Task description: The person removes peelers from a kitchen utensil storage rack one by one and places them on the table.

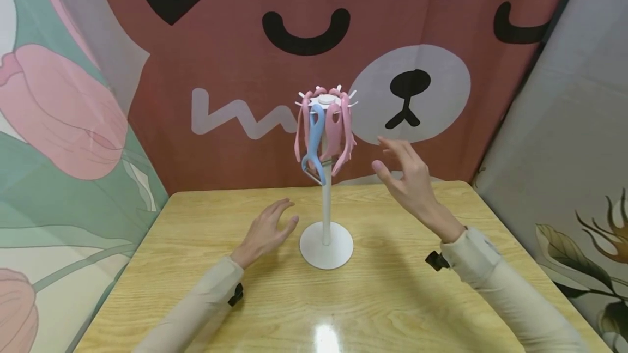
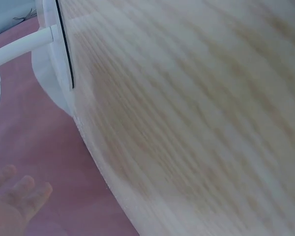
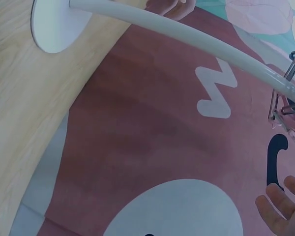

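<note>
A white stand [image 1: 326, 206] with a round base rises from the table, and its hooked top carries several hanging peelers. One is a blue peeler [image 1: 314, 143] at the front; beside it hangs a pink peeler [image 1: 333, 132], with more pink ones around the ring. My left hand [image 1: 265, 233] hovers left of the base, fingers loosely extended and touching nothing. To the right of the hanging peelers, my right hand [image 1: 407, 178] is raised, its fingers spread and apart from them. Part of that hand also shows in the right wrist view, below the peelers' metal blades [image 3: 287, 93].
The wooden table [image 1: 196, 266] ends at a back edge just behind the stand. A reddish curtain [image 1: 221, 157] with a cartoon bear hangs behind it. Patterned cloths, including a floral one [image 1: 64, 119], flank both sides.
</note>
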`<action>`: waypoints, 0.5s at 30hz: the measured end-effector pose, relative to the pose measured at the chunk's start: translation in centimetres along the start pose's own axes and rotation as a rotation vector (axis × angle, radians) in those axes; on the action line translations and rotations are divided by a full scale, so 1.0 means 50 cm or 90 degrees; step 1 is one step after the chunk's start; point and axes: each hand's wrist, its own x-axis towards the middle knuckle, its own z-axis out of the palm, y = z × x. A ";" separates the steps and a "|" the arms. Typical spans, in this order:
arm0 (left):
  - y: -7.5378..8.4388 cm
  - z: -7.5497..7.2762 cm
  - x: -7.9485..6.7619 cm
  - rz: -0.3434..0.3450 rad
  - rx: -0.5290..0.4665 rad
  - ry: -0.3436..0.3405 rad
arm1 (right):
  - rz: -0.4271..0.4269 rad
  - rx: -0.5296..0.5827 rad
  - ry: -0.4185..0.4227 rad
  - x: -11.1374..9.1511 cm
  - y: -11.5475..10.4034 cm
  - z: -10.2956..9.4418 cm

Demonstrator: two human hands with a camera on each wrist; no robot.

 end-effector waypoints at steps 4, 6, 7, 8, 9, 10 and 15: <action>0.005 0.003 0.003 0.014 -0.005 -0.005 | -0.013 -0.001 0.024 0.010 -0.006 0.004; 0.008 0.005 0.005 0.020 -0.007 -0.009 | -0.017 0.004 0.039 0.016 -0.011 0.006; 0.010 0.006 0.007 0.022 -0.007 -0.011 | -0.019 0.009 0.046 0.020 -0.013 0.007; 0.012 0.007 0.009 0.022 -0.008 -0.012 | -0.020 0.014 0.050 0.023 -0.016 0.008; 0.013 0.008 0.010 0.020 -0.009 -0.014 | -0.022 0.019 0.054 0.026 -0.020 0.008; 0.015 0.008 0.011 0.017 -0.012 -0.016 | -0.024 0.024 0.057 0.029 -0.023 0.009; 0.023 0.009 0.015 0.004 -0.038 -0.018 | -0.037 0.051 0.072 0.040 -0.034 0.016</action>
